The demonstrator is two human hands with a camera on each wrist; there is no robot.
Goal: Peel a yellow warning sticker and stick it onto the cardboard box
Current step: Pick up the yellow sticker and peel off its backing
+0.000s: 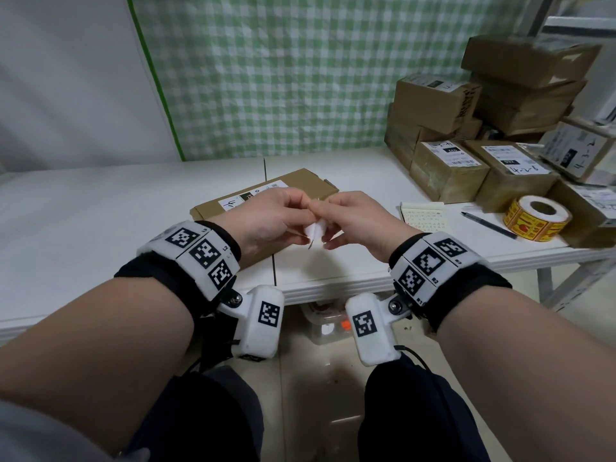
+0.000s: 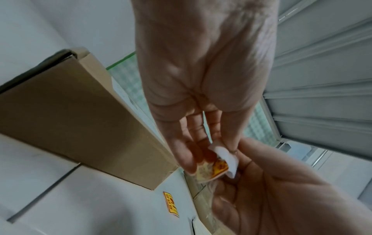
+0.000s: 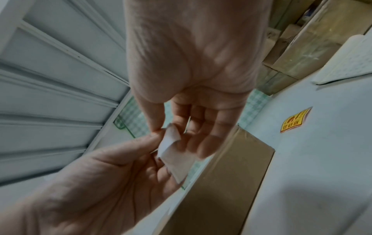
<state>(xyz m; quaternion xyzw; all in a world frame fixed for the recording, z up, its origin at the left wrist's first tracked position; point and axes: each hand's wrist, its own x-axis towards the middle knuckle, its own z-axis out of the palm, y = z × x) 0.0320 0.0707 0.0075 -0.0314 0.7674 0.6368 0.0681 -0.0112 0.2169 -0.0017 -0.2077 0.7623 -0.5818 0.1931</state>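
Observation:
Both hands meet in the air above the flat cardboard box [image 1: 266, 198], which lies on the white table [image 1: 100, 208] with a white label on top. My left hand [image 1: 300, 211] pinches a small yellow warning sticker [image 2: 213, 170], its printed face towards the left wrist view. My right hand [image 1: 328, 208] pinches the top corner of its white backing paper [image 3: 173, 152], which curls away from the sticker [image 1: 315, 230]. In the left wrist view the curl of backing [image 2: 223, 155] sits between the left hand [image 2: 213, 149] and the right hand [image 2: 271, 182]. The box [image 2: 70, 120] is just below.
A roll of yellow warning stickers [image 1: 536, 221] stands at the right beside a pen [image 1: 488, 223] and a notepad [image 1: 425, 216]. Several stacked cardboard parcels [image 1: 466, 128] fill the back right. Another yellow sticker [image 3: 295, 120] lies flat on the table beside the box.

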